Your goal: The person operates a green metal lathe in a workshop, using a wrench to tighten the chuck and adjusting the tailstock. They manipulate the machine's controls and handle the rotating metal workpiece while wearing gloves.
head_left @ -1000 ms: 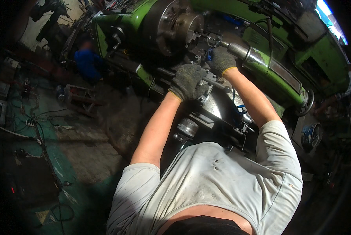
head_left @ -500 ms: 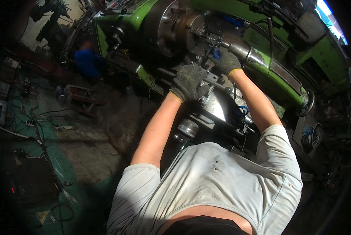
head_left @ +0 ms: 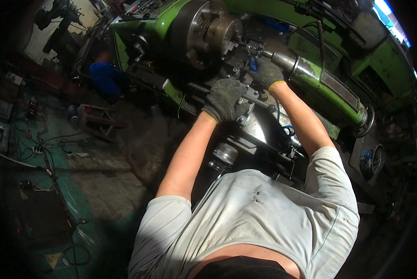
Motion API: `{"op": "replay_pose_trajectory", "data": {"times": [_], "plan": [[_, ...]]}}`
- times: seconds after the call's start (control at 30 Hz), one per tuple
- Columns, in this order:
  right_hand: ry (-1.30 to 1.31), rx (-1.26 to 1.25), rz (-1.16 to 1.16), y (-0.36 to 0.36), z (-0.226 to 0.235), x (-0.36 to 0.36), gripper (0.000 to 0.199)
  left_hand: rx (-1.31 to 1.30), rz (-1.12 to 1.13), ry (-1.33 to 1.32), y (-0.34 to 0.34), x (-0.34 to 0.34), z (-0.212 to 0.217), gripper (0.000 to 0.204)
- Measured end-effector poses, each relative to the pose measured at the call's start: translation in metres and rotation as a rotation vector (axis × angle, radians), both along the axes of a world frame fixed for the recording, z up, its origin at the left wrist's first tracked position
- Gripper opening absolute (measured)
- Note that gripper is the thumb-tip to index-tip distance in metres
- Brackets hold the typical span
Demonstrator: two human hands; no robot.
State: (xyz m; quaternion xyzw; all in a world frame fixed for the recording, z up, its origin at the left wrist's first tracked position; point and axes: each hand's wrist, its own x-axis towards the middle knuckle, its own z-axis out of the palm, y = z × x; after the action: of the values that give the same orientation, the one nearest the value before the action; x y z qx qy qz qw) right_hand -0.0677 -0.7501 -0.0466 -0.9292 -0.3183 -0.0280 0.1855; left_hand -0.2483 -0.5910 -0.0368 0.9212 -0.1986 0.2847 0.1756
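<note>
My right hand, in a dark grey knit glove with a yellow cuff, is closed around a blue-handled air blow gun. Its thin nozzle points toward the round metal workpiece held in the lathe chuck. From under that hand a hose leads down to a blue coil. My left hand, gloved alike, lies over the tool post area of the carriage, thumb apart from the fingers; its fingertips are partly hidden. A lever with a round knob projects beside it.
The green lathe's tailstock extends to the right, ending in a handwheel. Below my left hand sits a round metal dial. A person in blue is at the far left. Cables lie across the green floor.
The chuck and workpiece have turned to another angle. The blow gun's handle has shifted slightly left and tilted more upright. My left hand stays nearly in place.
</note>
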Motion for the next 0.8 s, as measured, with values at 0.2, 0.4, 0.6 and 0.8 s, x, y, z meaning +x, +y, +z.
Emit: {"op": "replay_pose_trajectory", "data": {"times": [0.2,0.4,0.6,0.8], "plan": [[-0.024,-0.005,-0.02,0.002,-0.004,0.002,0.058,0.022,0.004,-0.008,0.0,0.001,-0.002,0.047],[0.041,0.047,-0.014,-0.01,0.018,-0.018,0.059,-0.012,-0.005,-0.169,0.002,0.002,-0.007,0.041],[0.118,0.03,-0.028,0.001,0.021,-0.014,0.061,-0.024,-0.038,-0.104,0.004,0.005,-0.006,0.039],[0.138,0.152,-0.109,-0.008,0.028,-0.006,0.06,-0.023,-0.031,-0.113,0.009,0.005,-0.007,0.04]]}}
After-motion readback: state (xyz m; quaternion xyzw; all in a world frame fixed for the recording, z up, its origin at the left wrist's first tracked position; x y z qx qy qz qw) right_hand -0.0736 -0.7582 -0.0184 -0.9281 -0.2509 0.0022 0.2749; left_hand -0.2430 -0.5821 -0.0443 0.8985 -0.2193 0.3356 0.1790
